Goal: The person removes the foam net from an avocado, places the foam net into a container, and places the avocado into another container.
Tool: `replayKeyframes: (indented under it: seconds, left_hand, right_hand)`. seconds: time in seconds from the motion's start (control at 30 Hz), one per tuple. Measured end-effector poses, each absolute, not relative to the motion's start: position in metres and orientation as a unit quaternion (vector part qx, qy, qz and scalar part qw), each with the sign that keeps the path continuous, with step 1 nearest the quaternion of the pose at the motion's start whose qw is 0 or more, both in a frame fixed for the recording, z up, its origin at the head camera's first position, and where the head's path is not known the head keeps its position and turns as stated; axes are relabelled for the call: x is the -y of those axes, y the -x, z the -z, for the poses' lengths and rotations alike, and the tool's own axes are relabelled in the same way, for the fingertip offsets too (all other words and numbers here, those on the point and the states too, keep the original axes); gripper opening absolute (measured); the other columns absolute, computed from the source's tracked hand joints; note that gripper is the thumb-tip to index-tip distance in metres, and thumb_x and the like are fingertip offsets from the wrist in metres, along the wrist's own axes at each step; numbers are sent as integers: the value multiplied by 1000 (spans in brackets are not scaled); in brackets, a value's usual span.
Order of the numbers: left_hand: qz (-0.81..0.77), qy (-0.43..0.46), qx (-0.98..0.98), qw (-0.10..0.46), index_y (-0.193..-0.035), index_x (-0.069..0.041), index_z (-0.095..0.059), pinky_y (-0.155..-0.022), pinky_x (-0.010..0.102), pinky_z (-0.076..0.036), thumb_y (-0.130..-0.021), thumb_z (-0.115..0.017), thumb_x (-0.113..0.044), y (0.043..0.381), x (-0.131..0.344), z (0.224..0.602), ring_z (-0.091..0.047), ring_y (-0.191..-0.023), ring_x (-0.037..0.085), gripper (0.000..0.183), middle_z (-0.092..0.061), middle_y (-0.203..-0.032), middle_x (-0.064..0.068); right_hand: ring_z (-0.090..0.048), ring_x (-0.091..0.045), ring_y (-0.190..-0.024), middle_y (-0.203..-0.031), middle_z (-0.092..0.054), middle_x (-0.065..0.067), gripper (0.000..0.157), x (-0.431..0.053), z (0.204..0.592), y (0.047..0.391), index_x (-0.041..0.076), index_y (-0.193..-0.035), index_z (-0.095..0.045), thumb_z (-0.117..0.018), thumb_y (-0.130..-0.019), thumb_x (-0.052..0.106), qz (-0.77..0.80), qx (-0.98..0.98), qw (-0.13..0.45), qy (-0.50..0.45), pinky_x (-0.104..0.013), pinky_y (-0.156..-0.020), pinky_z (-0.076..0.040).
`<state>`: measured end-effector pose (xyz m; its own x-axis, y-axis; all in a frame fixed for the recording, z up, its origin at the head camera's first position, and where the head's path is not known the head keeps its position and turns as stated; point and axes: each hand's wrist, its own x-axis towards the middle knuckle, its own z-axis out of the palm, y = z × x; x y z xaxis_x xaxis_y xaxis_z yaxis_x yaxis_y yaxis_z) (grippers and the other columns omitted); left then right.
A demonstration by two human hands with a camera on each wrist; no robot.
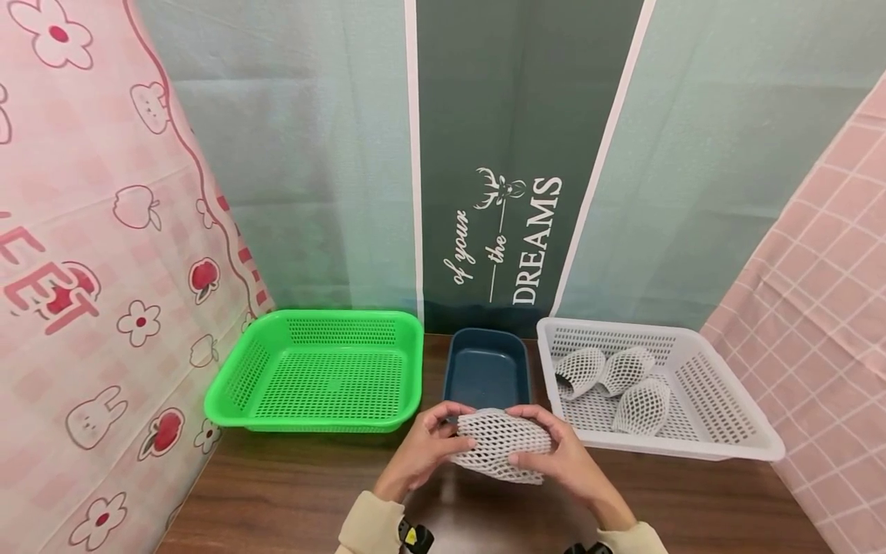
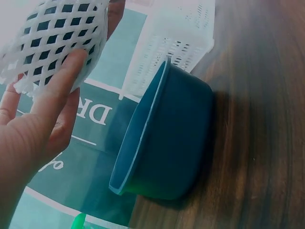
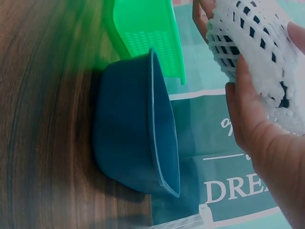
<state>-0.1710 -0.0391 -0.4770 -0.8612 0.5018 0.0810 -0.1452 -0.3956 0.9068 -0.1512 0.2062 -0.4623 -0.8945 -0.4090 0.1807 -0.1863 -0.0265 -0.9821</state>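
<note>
A white foam fruit net (image 1: 500, 442) is held between both hands in front of the blue bin. Something dark shows through its mesh in both wrist views, mostly hidden by the foam. My left hand (image 1: 431, 445) grips the left end of the net, thumb across its near side. At the right end, my right hand (image 1: 559, 454) grips it with the thumb in front and fingers over the top. In the left wrist view the net (image 2: 57, 40) is above the table, beside the blue bin (image 2: 176, 129). The right wrist view shows the net's ragged end near the right palm.
A green basket (image 1: 313, 423) stands on the wooden table (image 1: 291, 492) at the left. To the right is a white basket (image 1: 734, 446) with several net-wrapped things (image 1: 642, 406) in its left part. The blue bin sits between the baskets. Printed cloths hang behind and at both sides.
</note>
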Motion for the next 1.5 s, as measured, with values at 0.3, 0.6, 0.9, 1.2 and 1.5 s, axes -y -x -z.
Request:
replayKeyframes:
  seconds: [0.3, 0.6, 0.9, 1.2, 1.5]
  left_hand:
    - [-816, -165, -518, 198, -120, 12, -51, -78, 37, -54, -82, -71, 6, 163, 46, 483, -59, -101, 25, 44, -58, -114, 17]
    - [-816, -170, -516, 198, -119, 19, -45, -79, 38, -54, -82, -70, 8, 155, 52, 495, -60, -101, 25, 45, -60, -112, 17]
    - [-812, -155, -524, 203, -119, 21, -44, -80, 37, -54, -81, -69, 10, 144, 58, 509, -61, -99, 25, 46, -61, -111, 17]
    - [-828, -127, -503, 215, -116, 17, -47, -78, 37, -55, -81, -68, 10, 134, 62, 520, -62, -97, 24, 41, -61, -109, 17]
    - [-827, -106, -506, 218, -120, 20, -43, -77, 35, -55, -83, -68, 9, 127, 64, 532, -62, -97, 22, 47, -61, -109, 15]
  right_hand:
    - [-59, -25, -101, -121, -50, -26, 56, -203, 471, 144, -6, -131, -47, -71, -81, -9, 707, -657, 88, 245, -39, -78, -55]
    - [-58, -24, -102, -121, -52, -22, 56, -199, 489, 138, -9, -130, -46, -71, -80, -11, 724, -639, 106, 236, -38, -80, -54]
    - [-58, -22, -103, -122, -53, -21, 58, -193, 503, 130, -10, -130, -45, -72, -79, -10, 733, -630, 125, 227, -35, -82, -53]
    - [-58, -22, -102, -122, -53, -19, 61, -189, 515, 124, -12, -131, -42, -73, -78, -9, 745, -621, 153, 190, -34, -82, -53]
    - [-57, -23, -103, -124, -52, -19, 60, -186, 526, 119, -11, -134, -40, -70, -83, -7, 745, -622, 190, 150, -34, -84, -52]
